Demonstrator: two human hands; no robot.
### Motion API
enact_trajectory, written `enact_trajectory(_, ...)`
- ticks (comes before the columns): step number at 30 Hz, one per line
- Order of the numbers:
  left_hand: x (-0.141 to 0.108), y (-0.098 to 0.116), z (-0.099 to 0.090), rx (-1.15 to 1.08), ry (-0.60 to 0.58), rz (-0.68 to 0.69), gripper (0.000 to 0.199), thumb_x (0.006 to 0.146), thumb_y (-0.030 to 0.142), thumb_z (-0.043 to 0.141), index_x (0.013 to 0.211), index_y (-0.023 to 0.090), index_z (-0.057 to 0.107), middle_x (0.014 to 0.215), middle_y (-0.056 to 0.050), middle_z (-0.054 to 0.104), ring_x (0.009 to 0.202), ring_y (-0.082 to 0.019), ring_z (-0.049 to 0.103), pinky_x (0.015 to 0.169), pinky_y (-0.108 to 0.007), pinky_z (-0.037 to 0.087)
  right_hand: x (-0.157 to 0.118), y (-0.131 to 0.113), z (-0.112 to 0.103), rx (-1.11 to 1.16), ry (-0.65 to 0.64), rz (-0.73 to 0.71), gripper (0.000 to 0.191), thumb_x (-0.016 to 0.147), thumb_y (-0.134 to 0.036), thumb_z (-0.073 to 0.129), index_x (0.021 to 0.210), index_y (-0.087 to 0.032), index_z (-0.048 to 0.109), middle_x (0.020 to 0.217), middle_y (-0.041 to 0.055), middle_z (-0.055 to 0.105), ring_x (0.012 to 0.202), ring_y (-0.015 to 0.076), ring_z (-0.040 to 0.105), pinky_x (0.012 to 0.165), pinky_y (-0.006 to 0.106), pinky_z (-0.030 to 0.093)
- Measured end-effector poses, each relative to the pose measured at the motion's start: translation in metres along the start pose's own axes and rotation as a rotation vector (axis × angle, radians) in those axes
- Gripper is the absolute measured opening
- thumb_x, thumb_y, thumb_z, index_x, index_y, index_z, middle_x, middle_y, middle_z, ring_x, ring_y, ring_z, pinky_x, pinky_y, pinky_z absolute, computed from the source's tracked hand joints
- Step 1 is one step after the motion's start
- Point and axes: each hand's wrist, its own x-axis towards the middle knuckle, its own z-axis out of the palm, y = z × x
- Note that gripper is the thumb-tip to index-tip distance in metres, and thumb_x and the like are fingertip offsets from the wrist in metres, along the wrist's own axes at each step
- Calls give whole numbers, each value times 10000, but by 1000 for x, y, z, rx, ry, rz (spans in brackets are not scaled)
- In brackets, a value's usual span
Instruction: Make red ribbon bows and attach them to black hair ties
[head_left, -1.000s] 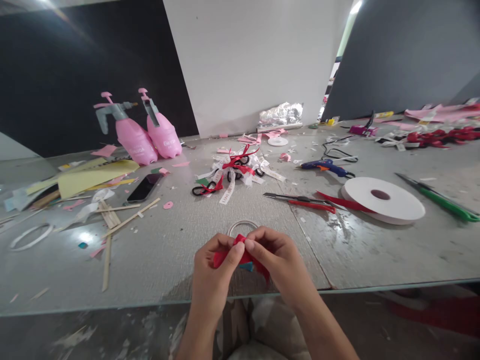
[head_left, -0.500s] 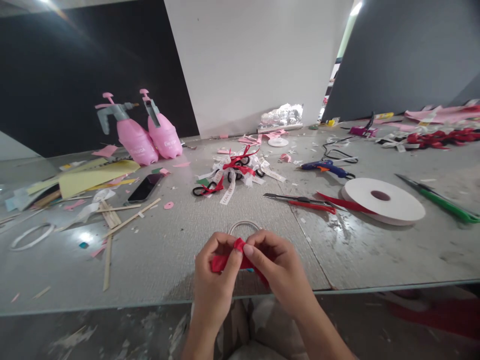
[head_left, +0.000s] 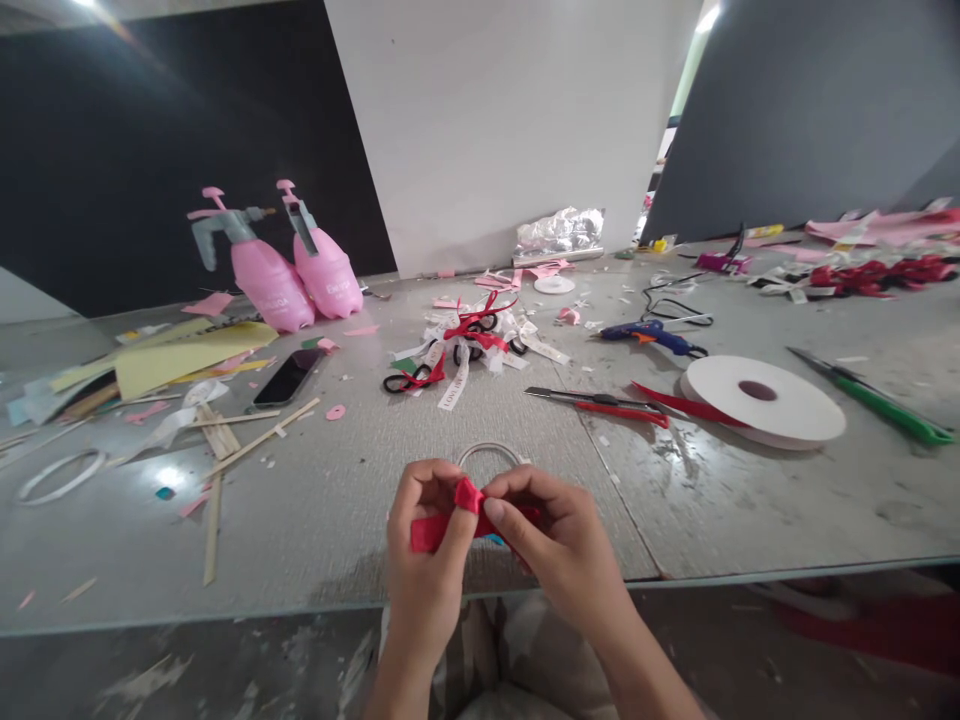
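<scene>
Near the table's front edge, my left hand pinches a red ribbon between thumb and fingers. My right hand grips the same ribbon from the right, its fingertips beside a small red fold that stands up between both thumbs. Part of the ribbon is hidden behind the fingers. A bit of blue shows under it. Just beyond my hands lies a thin, pale ring, partly covered by them.
Ahead lies a pile of bows. On the right are a box cutter, a ribbon roll, a glue gun and green-handled scissors. A phone, sticks and pink spray bottles are on the left.
The small red fold has moved slightly left and now stands more openly between the thumbs. The ribbon's left end has shifted a little left and down with my left hand.
</scene>
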Motion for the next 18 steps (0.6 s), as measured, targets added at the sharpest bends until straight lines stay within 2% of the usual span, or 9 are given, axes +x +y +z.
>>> enact_trajectory(4,-5,0,3,13,86,180,217,776,280,693,929,216,553,860,-26,628,770,-144,610,686,-243,499,0,-2,4,81,72,28,277,794,-455,679,791,-182,635,537,-45,483,414,49,371,373,170,297)
enact_trajectory(7,-7,-2,0,89,77,360,98,796,237,665,869,213,604,879,-51,661,835,-180,633,746,-298,505,0,-4,6,160,99,57,295,792,-474,673,784,-185,615,532,-53,468,395,49,372,363,173,317)
enact_trajectory(9,-7,-4,-4,160,40,427,69,797,218,655,866,210,658,873,-68,682,856,-203,643,770,-326,504,1,-4,6,184,90,60,288,790,-467,678,789,-186,617,546,-52,477,396,47,384,365,173,334)
enact_trajectory(13,-6,-9,-11,231,-28,463,177,781,181,661,947,220,706,909,-79,703,874,-216,650,786,-331,500,1,-3,5,188,64,59,262,793,-444,683,792,-190,621,557,-54,483,402,44,390,373,169,344)
enact_trajectory(18,-5,-7,-12,235,-59,413,170,815,195,617,959,218,705,922,-78,687,884,-212,633,787,-318,491,-1,-3,2,156,42,47,251,804,-435,675,798,-190,624,564,-48,487,413,46,407,388,169,342)
